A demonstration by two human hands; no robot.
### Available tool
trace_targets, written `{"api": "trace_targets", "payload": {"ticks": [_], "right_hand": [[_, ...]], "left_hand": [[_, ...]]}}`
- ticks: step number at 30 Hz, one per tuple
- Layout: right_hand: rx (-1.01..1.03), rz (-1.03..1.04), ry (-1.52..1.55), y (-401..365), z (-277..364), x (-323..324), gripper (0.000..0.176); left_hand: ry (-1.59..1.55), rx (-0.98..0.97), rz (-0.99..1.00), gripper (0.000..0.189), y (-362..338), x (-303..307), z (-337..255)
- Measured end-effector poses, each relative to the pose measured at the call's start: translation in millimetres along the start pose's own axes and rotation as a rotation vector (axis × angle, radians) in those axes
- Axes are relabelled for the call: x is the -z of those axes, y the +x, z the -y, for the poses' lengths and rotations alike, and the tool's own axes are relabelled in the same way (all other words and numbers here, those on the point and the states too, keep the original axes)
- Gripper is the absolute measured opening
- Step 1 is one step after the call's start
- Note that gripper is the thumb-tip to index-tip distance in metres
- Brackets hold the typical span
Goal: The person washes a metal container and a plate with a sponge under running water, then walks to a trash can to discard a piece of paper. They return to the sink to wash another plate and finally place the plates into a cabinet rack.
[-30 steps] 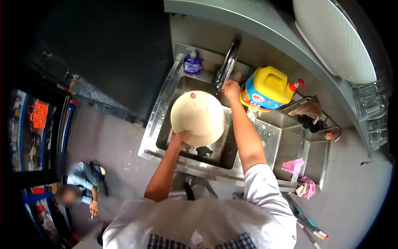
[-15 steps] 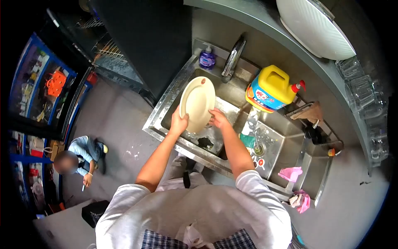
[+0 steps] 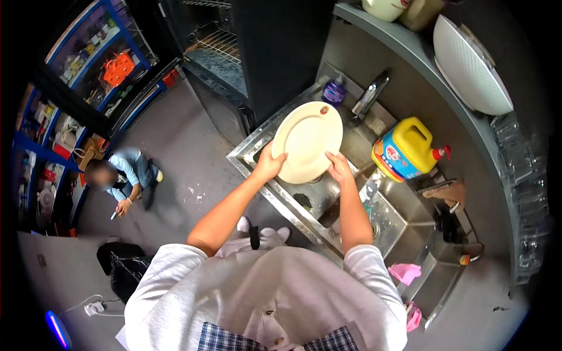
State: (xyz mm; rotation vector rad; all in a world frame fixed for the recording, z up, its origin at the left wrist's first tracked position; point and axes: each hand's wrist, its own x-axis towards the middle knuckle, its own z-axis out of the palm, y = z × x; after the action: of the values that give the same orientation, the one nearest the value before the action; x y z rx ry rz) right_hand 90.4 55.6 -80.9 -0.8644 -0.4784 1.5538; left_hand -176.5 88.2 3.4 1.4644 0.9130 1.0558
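A cream oval plate [image 3: 307,140] with a small red emblem on its rim is held above the sink [image 3: 252,153]. My left hand [image 3: 270,164] grips its lower left edge, thumb over the rim. On the lower right edge, my right hand [image 3: 339,168] pinches the rim with the thumb on top. The fingers beneath the plate are mostly hidden. Behind the plate stand a purple soap bottle [image 3: 333,92] and the faucet [image 3: 371,95]. A dark scrubbing pad [image 3: 302,202] lies in the basin below.
A yellow detergent jug [image 3: 411,146] with a red pump stands at the sink's back. Pink cloths [image 3: 404,273] hang over the right basin's front edge. Above runs a shelf [image 3: 410,61] with bowls and glasses [image 3: 512,164]. Another person [image 3: 132,175] crouches on the floor at left.
The plate has turned to face me more fully, still in both hands. My view has swung, so the sink and jug appear further right and lower.
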Motion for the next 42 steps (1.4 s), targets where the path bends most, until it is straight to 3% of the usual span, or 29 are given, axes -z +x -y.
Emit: {"api": "trace_targets", "payload": {"ticks": [3, 6, 8, 12, 15, 18, 21, 25, 26, 29, 30, 31, 32, 35, 36, 38, 39, 40, 41, 42], "right_hand": [[0.035, 0.057, 0.051, -6, -9, 4, 0.043], [-0.015, 0.012, 0.006, 2, -13, -5, 0.044], [-0.088, 0.051, -0.131, 1, -4, -19, 0.041], [0.011, -0.256, -0.317, -5, 7, -52, 0.035], [0.18, -0.106, -0.105, -19, 6, -50, 0.038], [0.267, -0.018, -0.053, -17, 11, -63, 0.039], [0.277, -0.003, -0.073, -11, 7, -45, 0.039], [0.515, 0.035, -0.106, -32, 32, -60, 0.034], [0.545, 0.076, -0.068, -46, 44, -84, 0.035], [0.517, -0.088, -0.186, -50, 38, -66, 0.04], [0.582, -0.137, -0.171, -56, 35, -75, 0.042], [0.749, -0.115, -0.135, -64, 33, -80, 0.045], [0.776, -0.083, -0.062, -73, 34, -82, 0.043], [0.488, -0.175, -0.357, -59, 42, -43, 0.037], [0.535, -0.215, -0.348, -77, 50, -57, 0.04], [0.884, -0.136, -0.245, -86, 67, -83, 0.044], [0.805, -0.146, -0.265, -80, 69, -76, 0.049], [0.627, -0.232, -0.271, -75, 65, -62, 0.049], [0.547, -0.31, -0.311, -98, 47, -38, 0.049], [0.701, -0.266, -0.199, -95, 52, -47, 0.043]], "left_hand": [[-0.069, 0.114, 0.0, 0.043, -5, 7, -8], [-0.003, -0.057, -0.043, 0.044, -15, 9, -3], [0.113, -0.084, 0.071, 0.049, -24, 19, -31], [0.168, -0.241, 0.096, 0.053, -29, 26, -52], [0.098, -0.141, 0.204, 0.054, -36, 47, -71], [0.276, -0.369, 0.242, 0.056, -42, 60, -88], [0.335, -0.192, 0.291, 0.063, -49, 57, -104], [0.386, -0.559, 0.264, 0.061, -49, 49, -111], [0.342, -0.548, 0.223, 0.05, -46, 45, -104], [0.154, -0.286, 0.286, 0.04, -34, 46, -79], [0.159, -0.375, 0.247, 0.035, -40, 42, -91], [0.23, -0.562, 0.222, 0.033, -45, 39, -88], [0.293, -0.74, 0.198, 0.031, -43, 37, -84], [0.248, -0.275, 0.32, 0.033, -43, 31, -71], [0.183, -0.152, 0.383, 0.034, -42, 31, -85], [0.296, -0.741, 0.283, 0.036, -27, 26, -58], [0.306, -0.637, 0.279, 0.034, -32, 17, -85], [0.459, -0.395, 0.342, 0.038, -32, 21, -84], [0.361, -0.304, 0.427, 0.038, -47, 20, -77], [0.324, -0.603, 0.368, 0.035, -34, 16, -71]]}}
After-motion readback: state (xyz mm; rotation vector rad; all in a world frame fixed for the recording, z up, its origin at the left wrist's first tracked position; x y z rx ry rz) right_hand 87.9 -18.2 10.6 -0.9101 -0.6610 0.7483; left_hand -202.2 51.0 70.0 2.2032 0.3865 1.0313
